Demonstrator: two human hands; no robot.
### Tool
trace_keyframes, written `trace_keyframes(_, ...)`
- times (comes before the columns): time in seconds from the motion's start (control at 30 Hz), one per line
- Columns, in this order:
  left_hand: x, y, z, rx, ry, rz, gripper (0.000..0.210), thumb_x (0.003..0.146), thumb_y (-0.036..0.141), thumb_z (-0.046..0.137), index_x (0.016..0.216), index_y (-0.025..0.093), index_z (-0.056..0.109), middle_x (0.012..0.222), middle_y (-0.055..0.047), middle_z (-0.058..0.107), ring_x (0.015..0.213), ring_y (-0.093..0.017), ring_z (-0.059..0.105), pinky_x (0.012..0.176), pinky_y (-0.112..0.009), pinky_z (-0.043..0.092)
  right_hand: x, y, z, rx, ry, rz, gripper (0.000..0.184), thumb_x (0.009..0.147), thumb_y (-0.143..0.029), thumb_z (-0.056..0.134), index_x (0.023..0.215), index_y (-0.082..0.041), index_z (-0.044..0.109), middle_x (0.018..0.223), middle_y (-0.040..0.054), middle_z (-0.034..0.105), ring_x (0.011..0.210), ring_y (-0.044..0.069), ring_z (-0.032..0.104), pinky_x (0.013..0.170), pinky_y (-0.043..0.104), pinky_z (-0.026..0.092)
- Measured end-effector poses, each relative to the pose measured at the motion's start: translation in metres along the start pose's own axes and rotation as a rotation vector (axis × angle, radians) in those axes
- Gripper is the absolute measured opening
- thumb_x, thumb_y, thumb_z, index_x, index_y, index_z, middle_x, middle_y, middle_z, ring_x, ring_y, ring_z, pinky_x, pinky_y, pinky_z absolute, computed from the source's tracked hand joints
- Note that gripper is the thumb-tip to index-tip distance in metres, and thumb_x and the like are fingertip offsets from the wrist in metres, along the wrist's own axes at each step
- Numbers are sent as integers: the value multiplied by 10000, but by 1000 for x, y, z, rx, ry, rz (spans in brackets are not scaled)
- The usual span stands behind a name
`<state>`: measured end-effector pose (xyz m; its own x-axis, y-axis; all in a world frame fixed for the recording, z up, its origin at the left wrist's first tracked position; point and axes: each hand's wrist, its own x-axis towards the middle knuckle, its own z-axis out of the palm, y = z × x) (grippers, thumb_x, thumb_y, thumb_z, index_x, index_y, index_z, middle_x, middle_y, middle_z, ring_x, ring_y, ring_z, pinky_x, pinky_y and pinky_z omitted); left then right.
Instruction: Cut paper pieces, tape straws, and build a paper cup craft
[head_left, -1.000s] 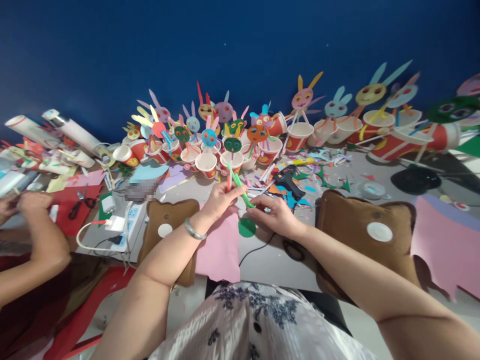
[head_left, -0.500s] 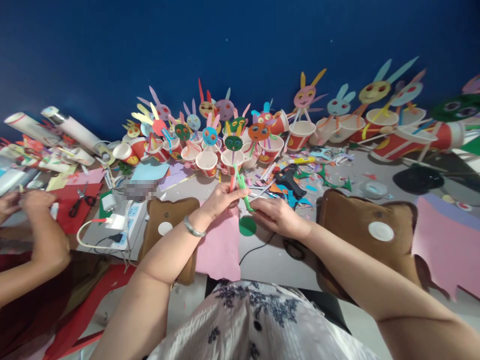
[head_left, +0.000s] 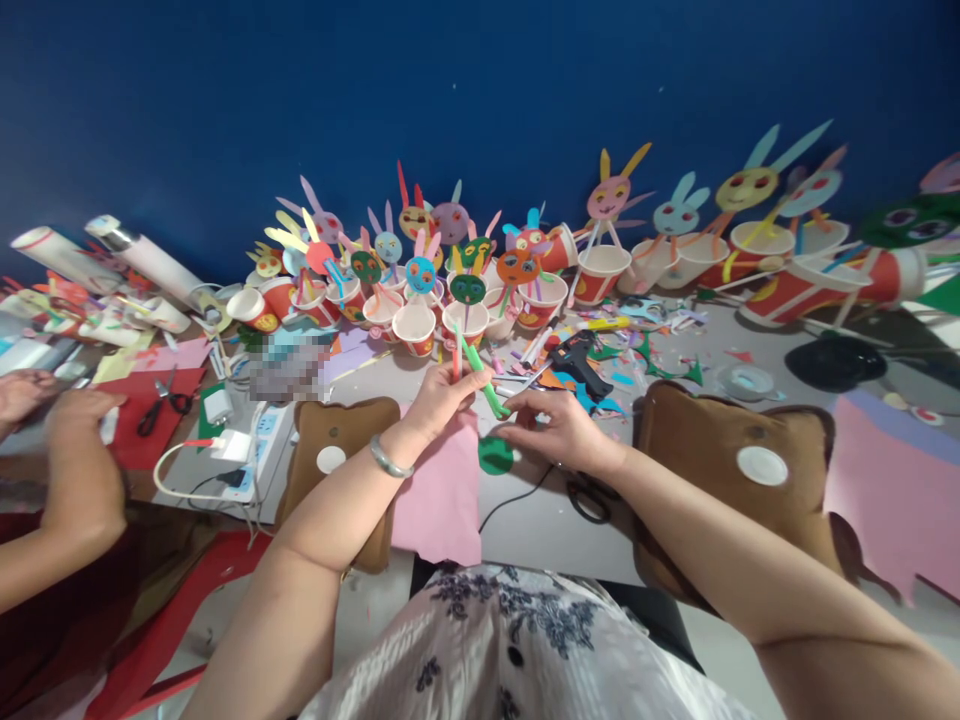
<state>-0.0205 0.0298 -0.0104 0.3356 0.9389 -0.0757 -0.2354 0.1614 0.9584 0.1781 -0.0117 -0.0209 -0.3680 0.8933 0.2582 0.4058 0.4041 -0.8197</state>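
Head view, craft table. The left hand [head_left: 442, 392] pinches a green straw [head_left: 480, 372] and a red straw [head_left: 455, 360], both rising from its fingertips, just above the pink paper sheet [head_left: 442, 495]. The right hand [head_left: 559, 430], beside the sheet's right edge, closes its fingertips on the lower end of the green straw; a green paper disc [head_left: 495, 455] lies under it, apparently touching the fingers, though contact is unclear. Beyond the sheet stand paper cups with rabbit faces [head_left: 465, 300] and a black glue gun [head_left: 577, 360]. Left of the sheet, a brown pad [head_left: 330, 440]; farther left, another person's hands [head_left: 45, 410].
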Motion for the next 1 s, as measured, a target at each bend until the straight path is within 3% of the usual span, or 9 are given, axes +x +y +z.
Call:
trace_keyframes(0.17,-4,0,3,28,-63,-33,407,717,490,816,705,141,608,535,97,303,427,-21,267,429,-214,171,-1,-6,2,-10,-11,11,341,859,-503,673,846,-165,712,652,26,664,569,131,573,570,253,449)
trace_keyframes(0.47,-2,-3,1,43,-169,4,352,727,425,827,784,135,636,517,90,414,404,-22,309,402,-205,201,1,-6,5,68,35,146,299,861,-428,659,692,-188,602,570,-1,637,525,121,541,530,248,429)
trace_keyframes(0.63,-3,-6,3,88,-155,34,311,743,391,818,775,133,647,552,67,485,420,-28,353,408,-204,249,2,-7,4,143,37,202,308,840,-445,690,693,-192,593,573,3,655,514,134,584,526,261,463)
trace_keyframes(1.0,-5,-1,5,124,-128,17,344,747,455,796,772,136,670,516,76,419,425,-37,325,422,-217,214,2,-5,3,221,-39,212,368,870,-506,664,702,-179,638,558,3,644,486,134,599,504,256,467)
